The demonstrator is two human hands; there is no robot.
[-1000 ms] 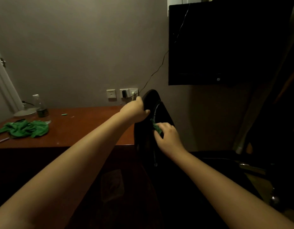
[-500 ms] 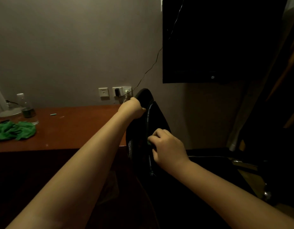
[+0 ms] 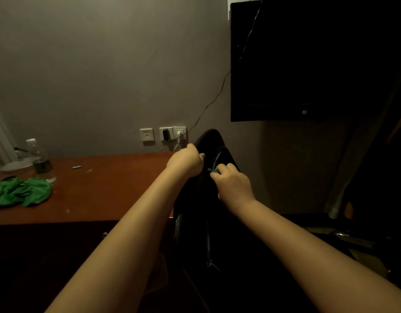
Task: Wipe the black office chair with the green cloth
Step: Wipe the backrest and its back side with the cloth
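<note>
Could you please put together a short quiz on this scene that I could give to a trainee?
1. True or false: the left hand grips the top edge of the black chair.
2. Where does the loose green heap lie? A) on the wooden desk, near the bottle; B) on the chair's seat; C) on the floor.
3. Fill in: the right hand holds a small green cloth against the chair's ____.
Key: 1 true; 2 A; 3 back.
</note>
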